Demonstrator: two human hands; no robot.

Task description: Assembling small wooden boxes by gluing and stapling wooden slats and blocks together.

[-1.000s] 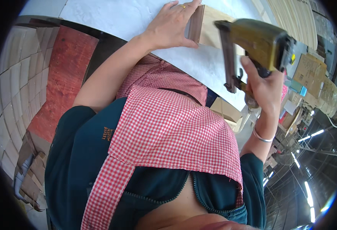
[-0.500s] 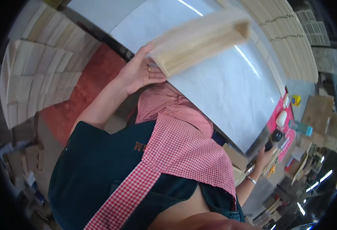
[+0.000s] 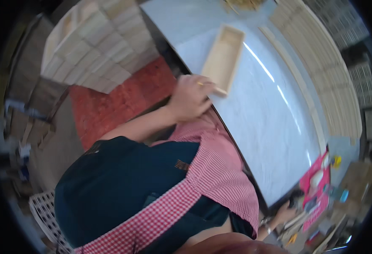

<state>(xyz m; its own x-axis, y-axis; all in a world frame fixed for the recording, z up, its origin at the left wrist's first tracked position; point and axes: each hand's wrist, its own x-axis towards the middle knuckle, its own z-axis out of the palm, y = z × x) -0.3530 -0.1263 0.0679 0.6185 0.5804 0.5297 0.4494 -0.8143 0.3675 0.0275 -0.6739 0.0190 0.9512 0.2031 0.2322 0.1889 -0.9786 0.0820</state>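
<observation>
A shallow, open wooden box point(image 3: 225, 59), long and pale, stands out over the white worktop point(image 3: 262, 122), its near end by the table edge. Beside that end is my left hand point(image 3: 191, 97), blurred, back upward, with a ring on one finger. Its fingers are loosely bent and apart; one fingertip is at the box's corner, and I cannot tell if it touches. My right hand point(image 3: 285, 214), wearing a bracelet, is low at the right, past the worktop's near corner. Its fingers curl at a dark object whose kind is unclear.
Stacked pale wooden pieces point(image 3: 97, 51) stand at the left above a red surface point(image 3: 122, 101). A long row of thin wooden pieces point(image 3: 321, 63) lines the worktop's far side, with a wooden strip point(image 3: 298, 84) before it. A pink mat point(image 3: 315, 182) holds small items at the right.
The wooden box was held raised in my left hand; now it is lower, turned more lengthwise away from me. My left hand has turned back upward. The view has swung round.
</observation>
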